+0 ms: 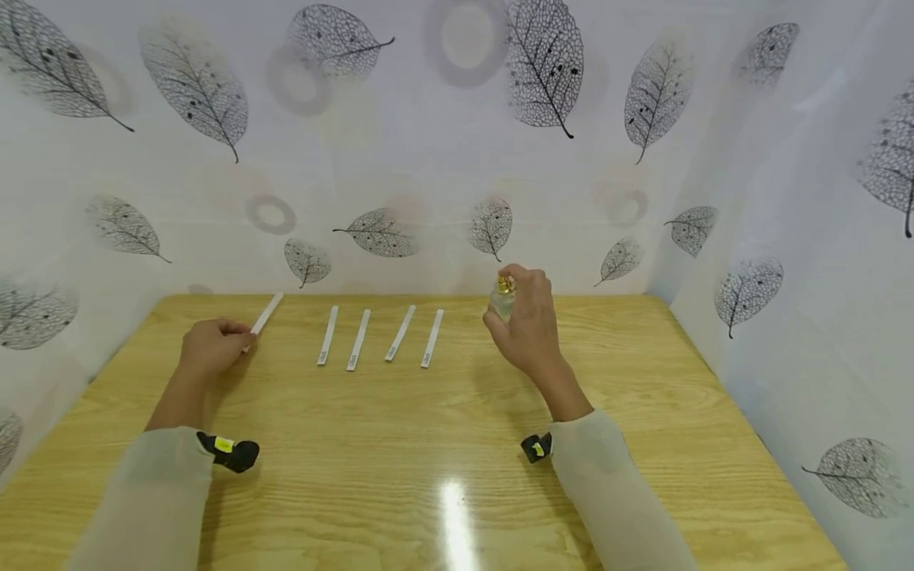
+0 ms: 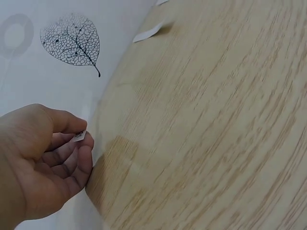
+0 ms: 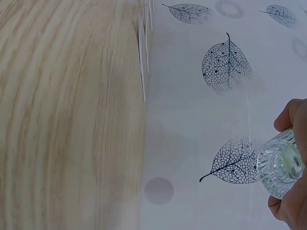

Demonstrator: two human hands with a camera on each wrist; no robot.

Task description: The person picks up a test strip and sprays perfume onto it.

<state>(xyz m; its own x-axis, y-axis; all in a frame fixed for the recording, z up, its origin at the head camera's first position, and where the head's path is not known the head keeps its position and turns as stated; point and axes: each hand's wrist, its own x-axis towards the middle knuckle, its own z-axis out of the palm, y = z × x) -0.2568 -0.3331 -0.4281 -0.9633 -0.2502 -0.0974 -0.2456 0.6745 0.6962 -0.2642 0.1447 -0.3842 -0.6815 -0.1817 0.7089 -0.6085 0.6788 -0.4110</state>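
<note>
On the left of the head view, my left hand [image 1: 213,346] pinches the near end of a white paper strip [image 1: 266,315], which points up and away from me. In the left wrist view, thumb and fingertips hold a small end of that strip [image 2: 80,136] with dark print on it. My right hand [image 1: 527,321] grips a clear glass perfume bottle [image 1: 503,303] with a gold spray neck, one finger over its top. The right wrist view shows the ribbed glass base of the bottle [image 3: 280,164]; its top is hidden there.
Several white paper strips [image 1: 359,341] lie roughly side by side on the wooden table [image 1: 400,444] between the hands. Behind the table's far edge hangs a pale leaf-patterned curtain [image 1: 428,143], which also closes in the sides.
</note>
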